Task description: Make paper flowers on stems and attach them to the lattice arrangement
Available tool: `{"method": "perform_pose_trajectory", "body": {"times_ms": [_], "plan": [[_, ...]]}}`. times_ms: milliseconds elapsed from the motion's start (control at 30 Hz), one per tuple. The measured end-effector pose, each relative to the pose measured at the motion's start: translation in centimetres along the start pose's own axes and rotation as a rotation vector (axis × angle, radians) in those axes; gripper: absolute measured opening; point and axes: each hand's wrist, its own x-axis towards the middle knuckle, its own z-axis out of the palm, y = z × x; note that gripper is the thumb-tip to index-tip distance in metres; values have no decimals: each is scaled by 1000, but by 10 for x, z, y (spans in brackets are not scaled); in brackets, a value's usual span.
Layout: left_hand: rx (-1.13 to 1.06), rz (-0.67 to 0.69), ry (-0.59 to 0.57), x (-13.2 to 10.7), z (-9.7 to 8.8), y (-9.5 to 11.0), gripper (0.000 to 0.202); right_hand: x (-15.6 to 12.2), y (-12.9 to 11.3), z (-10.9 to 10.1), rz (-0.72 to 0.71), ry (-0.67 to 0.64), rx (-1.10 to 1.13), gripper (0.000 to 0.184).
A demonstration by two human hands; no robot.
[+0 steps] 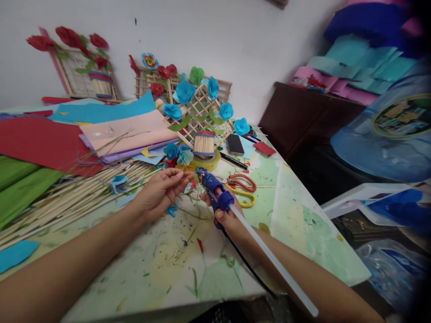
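Sticks (67,199): piled at the table's (303,224) left, within reach.
Left hand (161,190): fingertips pinch a small scrap (188,180), held close to the nozzle (199,172).
Glue gun (211,185): above the table's middle, aimed at the scrap.
Right hand (230,220): clenched round its grip.
Scissors (240,188): lying flat just beyond.

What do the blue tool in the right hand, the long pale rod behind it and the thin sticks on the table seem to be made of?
The glue gun in the right hand: blue plastic by its look, smooth, slightly shiny. The rod: translucent milky white, smooth, probably solid glue. The sticks: pale tan, matt, thin and straight, likely bamboo or wood.
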Motion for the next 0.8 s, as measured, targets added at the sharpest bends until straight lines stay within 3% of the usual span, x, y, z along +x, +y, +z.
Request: {"method": "perform_pose_trajectory", "body": {"times_ms": [133, 267, 367, 467, 600, 700, 800], "plan": [[-19, -15, -11, 1, -1, 1, 20, 2, 5, -3, -97, -62, 64, 53], [-39, 7, 51, 3, -4, 1, 20, -1, 10, -9, -160, -31, -7, 53], [-87, 51, 134, 7, -6, 1, 22, 0, 7, -19, -248, 87, -109, 55], [-118, 57, 186, 10, -7, 2, 25, 10, -3, -37, -285, 347, -238, 52], [-119, 39, 174, 9, -5, 3, 24, 31, -17, -70, -203, 751, -476, 36], [-110, 21, 138, 5, -2, 3, 24, 42, -20, -91, -69, 801, -597, 39], [-107, -1, 140, 1, 1, 3, 24, 45, -19, -100, 47, 721, -587, 46]]}}
